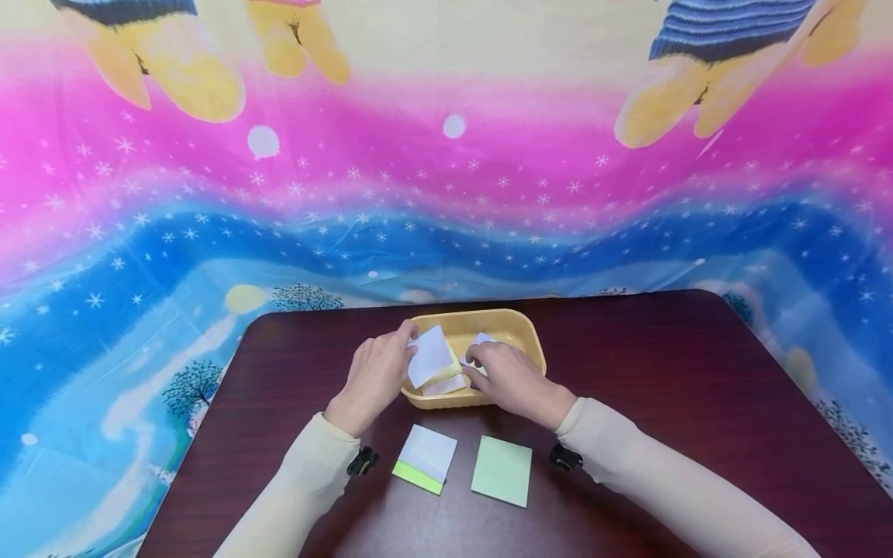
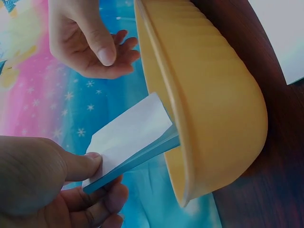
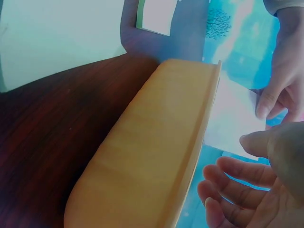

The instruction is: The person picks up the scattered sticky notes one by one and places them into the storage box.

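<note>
My left hand (image 1: 374, 372) pinches a white-topped sticky note pad (image 1: 430, 355) at its left edge, thumb on top and fingers beneath. The pad is tilted over the yellow plastic basket (image 1: 522, 320); in the left wrist view, its far end (image 2: 152, 114) reaches past the basket rim. My right hand (image 1: 515, 376) is over the basket's right side, fingers loosely curled. In the right wrist view, nothing shows between its thumb and fingers (image 3: 237, 168). Another pale pad (image 1: 446, 385) lies in the basket beneath the held one. A purplish-white piece (image 1: 481, 339) shows beside the right fingers, partly hidden.
On the dark wooden table (image 1: 614, 480), in front of the basket, lie a white pad with a lime-green strip (image 1: 425, 459) and a pale green pad (image 1: 502, 470), side by side. A colourful printed cloth (image 1: 446, 194) hangs behind the table.
</note>
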Motion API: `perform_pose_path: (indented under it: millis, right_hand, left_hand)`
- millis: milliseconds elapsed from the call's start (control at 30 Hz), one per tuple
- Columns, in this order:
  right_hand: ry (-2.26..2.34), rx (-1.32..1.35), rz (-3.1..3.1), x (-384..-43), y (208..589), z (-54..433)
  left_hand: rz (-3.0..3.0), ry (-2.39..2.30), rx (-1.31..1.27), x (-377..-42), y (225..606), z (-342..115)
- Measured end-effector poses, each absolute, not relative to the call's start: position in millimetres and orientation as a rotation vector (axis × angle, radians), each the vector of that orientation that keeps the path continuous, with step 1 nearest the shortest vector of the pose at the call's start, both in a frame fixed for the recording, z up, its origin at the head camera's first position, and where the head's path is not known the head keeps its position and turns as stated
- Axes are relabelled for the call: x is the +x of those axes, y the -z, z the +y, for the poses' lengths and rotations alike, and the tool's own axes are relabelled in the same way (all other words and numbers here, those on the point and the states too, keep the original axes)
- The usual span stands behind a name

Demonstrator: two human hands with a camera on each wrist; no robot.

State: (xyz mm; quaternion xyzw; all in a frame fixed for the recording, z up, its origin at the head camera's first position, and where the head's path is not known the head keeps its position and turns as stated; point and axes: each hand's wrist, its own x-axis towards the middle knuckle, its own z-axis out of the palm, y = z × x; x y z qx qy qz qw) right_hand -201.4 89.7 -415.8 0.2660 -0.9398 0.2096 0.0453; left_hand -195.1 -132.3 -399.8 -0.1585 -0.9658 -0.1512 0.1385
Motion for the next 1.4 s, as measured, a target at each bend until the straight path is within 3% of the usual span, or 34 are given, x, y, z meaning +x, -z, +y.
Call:
perform_pose_path:
  millis: [1400]
  right_hand:
    - [-0.61, 0.791, -2.881, -209, 422, 100]
  left_hand:
    - [-2.951, 0.335, -0.582, -216, 432, -117]
